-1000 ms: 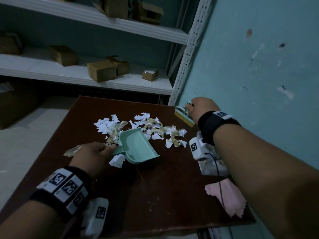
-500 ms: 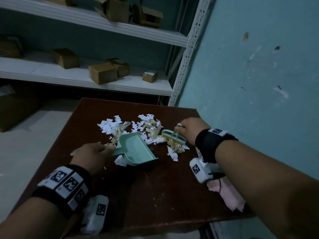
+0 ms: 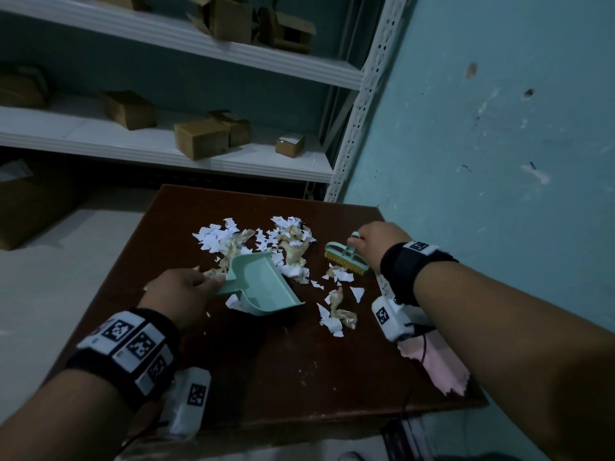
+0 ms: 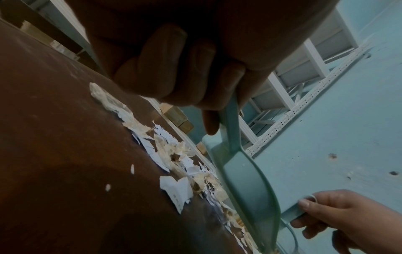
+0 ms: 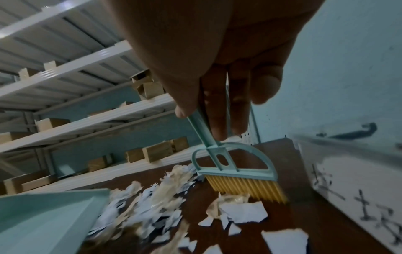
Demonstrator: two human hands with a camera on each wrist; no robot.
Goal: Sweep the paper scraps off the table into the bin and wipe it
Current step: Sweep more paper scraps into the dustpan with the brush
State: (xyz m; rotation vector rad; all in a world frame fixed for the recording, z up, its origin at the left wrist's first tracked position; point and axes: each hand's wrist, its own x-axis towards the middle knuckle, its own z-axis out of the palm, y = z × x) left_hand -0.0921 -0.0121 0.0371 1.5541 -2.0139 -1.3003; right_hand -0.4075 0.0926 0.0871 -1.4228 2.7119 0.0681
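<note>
The person leans over a dark brown table (image 3: 266, 377) pushed against a pale blue wall (image 3: 499, 128), both arms out over the mess. The left hand (image 3: 179, 294) has its fingers curled round the handle of a mint-green dustpan (image 3: 263, 284) — the pan sits on the tabletop with its open mouth turned toward the paper scraps (image 3: 283, 241), and some white bits lie tucked against its near side. The right hand (image 3: 376, 241) pinches the thin handle of a small brush (image 3: 346, 259) between thumb and fingers; its yellow bristles point down at the table, touching or just above a few torn pieces, I can't quite tell which. The scraps, white and yellowish-brown, lie heaped beyond the dustpan and scattered in the gap between pan and brush, with a loose trail running toward the near edge. A pink cloth (image 3: 439, 367) lies on the right near corner of the table, partly under the right forearm. From the right wrist view, a white box with black handwriting (image 5: 352, 180) stands just beside the brush on its right. Behind the table, white metal shelves (image 3: 166, 151) hold several cardboard boxes (image 3: 203, 138) — some open, some shut.
</note>
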